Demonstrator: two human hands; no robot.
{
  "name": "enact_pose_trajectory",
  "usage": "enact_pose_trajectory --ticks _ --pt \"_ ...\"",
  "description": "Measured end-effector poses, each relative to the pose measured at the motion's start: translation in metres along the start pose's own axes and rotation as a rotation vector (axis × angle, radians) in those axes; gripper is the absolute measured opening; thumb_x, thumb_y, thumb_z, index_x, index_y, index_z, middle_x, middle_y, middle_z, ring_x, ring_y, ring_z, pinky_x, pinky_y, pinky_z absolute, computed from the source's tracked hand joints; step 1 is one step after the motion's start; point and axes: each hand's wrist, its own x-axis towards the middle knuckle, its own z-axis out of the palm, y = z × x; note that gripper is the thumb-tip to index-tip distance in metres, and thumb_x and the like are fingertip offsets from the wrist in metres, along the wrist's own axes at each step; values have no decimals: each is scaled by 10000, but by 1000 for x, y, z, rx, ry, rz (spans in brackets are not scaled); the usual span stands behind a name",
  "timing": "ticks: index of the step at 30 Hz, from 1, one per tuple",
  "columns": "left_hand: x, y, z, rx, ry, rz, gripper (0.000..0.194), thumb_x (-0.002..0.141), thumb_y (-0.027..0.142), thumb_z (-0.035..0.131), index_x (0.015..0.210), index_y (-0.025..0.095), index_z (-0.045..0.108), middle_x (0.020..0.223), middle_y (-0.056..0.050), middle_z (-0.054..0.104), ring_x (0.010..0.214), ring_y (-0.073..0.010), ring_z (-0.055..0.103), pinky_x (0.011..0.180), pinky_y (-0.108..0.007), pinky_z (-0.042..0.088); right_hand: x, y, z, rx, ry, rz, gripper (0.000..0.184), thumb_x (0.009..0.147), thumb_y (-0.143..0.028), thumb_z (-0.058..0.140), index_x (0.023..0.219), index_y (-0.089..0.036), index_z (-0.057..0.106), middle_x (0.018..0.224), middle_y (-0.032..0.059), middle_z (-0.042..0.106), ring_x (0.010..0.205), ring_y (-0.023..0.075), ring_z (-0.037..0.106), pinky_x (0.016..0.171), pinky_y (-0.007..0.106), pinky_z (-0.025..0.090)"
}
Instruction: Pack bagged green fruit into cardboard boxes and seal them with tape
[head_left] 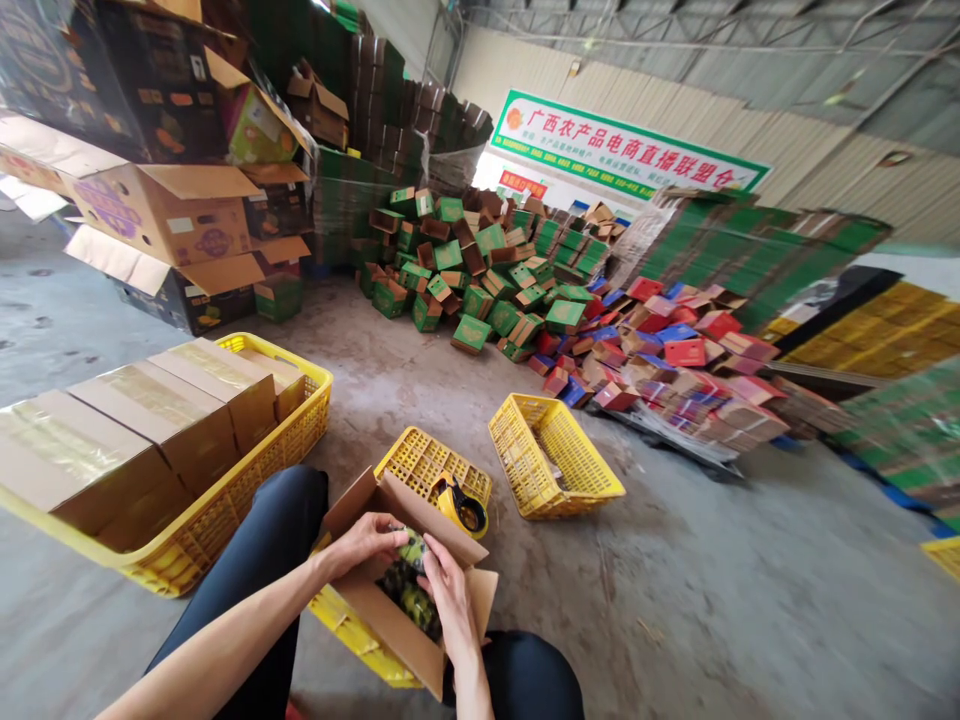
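Note:
An open cardboard box (397, 630) rests on an upturned yellow crate (427, 462) between my knees. It holds dark green fruit (409, 595). My left hand (367, 542) and my right hand (450, 595) both reach into the box, fingers curled round a green fruit (412, 550) at its top. A yellow tape dispenser (461, 508) lies on the crate just behind the box.
A large yellow crate (247, 480) with taped cardboard boxes stands at my left. Another yellow crate (551, 455) lies tilted on the concrete floor ahead. Heaps of green and red cartons (570, 300) and stacked flat cardboard fill the back.

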Motion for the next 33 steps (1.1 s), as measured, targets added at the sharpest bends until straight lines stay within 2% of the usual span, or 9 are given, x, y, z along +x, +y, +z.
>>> enact_pose_trajectory --ticks 3,6,10,16,20,24,28,30,33 --pt "-2 2 0 0 12 -13 610 731 647 869 1015 118 760 925 -87 758 782 -189 708 757 -293 534 2 4 1 -20 -8 -24 757 750 -692 828 1368 -272 711 1467 99 668 1326 353 639 1073 468 565" --pt "-2 1 0 44 -7 -34 633 746 678 845 1035 120 770 908 -86 754 799 -195 710 747 -286 531 7 10 1 -21 48 -14 750 735 -716 820 1329 -265 742 1442 108 684 1293 360 660 1056 471 579" --pt "1 -3 0 55 6 -50 701 729 779 791 932 108 769 802 -85 735 740 -194 698 691 -275 506 12 16 -2 74 108 0 770 729 -771 783 1300 -256 763 1468 107 663 1322 368 638 1020 457 605" --pt "4 -7 -1 45 77 -80 807 693 869 737 894 89 777 803 -134 753 734 -219 717 702 -300 516 11 15 -3 91 147 22 810 739 -818 738 1284 -219 775 1372 152 714 1181 375 717 946 487 636" --pt "4 -7 -1 71 21 -61 785 705 840 760 909 84 801 807 -133 760 748 -223 718 711 -300 516 12 17 -2 35 138 28 782 753 -802 734 1325 -268 747 1439 129 676 1236 362 693 890 449 652" --pt "2 -5 2 97 -28 -123 844 703 909 684 879 91 796 870 -165 786 802 -261 745 749 -331 542 17 25 -4 -2 223 14 764 658 -750 823 1198 -210 803 1312 143 748 1132 367 736 829 423 664" --pt "1 -2 3 104 -76 -164 910 750 958 561 947 99 783 946 -185 801 817 -262 754 737 -330 541 21 32 -11 -26 372 10 721 641 -775 787 1053 -184 829 1179 145 792 990 347 769 714 370 656" --pt "1 -3 3 121 -76 -180 923 736 963 568 1009 104 768 935 -175 799 797 -255 753 714 -320 535 21 32 -13 -43 378 26 711 662 -804 745 1008 -187 821 1090 135 810 935 328 775 672 342 640" --pt "0 -4 1 158 -71 -218 1016 684 971 613 1215 112 717 963 -165 790 814 -271 754 700 -323 539 22 31 -15 -61 373 47 727 694 -849 676 978 -192 805 999 129 819 852 302 777 613 318 612"
